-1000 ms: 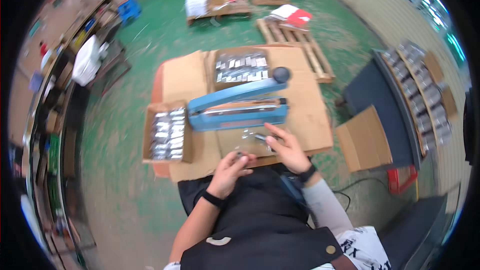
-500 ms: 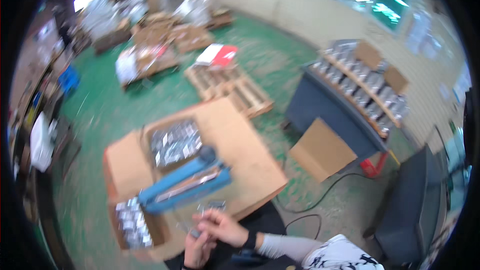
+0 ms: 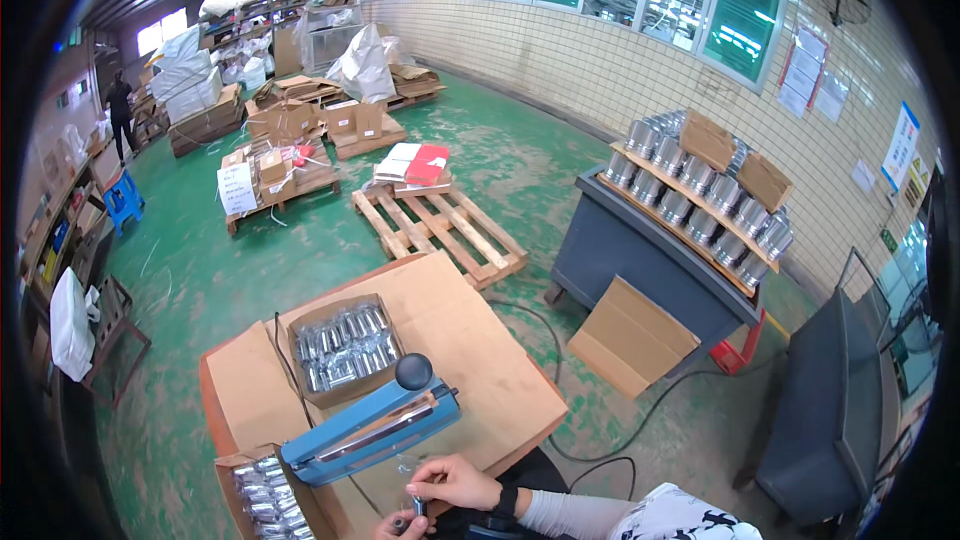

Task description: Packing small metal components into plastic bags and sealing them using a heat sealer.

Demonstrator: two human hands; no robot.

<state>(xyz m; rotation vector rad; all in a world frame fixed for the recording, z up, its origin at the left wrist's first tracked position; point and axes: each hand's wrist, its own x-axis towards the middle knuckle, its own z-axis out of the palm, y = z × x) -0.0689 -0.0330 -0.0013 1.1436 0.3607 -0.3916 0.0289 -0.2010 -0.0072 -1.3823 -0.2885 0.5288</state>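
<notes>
Small metal cylinder held at the near edge of the counter

The right hand (image 3: 458, 484) keeps a narrow grip, thumb and fingertips pinching a small metal cylinder (image 3: 418, 506) upright near the lower edge of the view. The left hand (image 3: 410, 532) is just beside it, partly cut off; its grip seems closed on a small grey piece, though too little shows to be sure. Beyond the hands, a blue bar sealer (image 3: 385, 438) lies slantwise on the cardboard-topped counter (image 3: 495, 350). An open carton (image 3: 358, 393) of shiny wrapped pieces (image 3: 345, 345) sits behind the sealer, and a second filled carton (image 3: 312, 502) stands at its left end
</notes>
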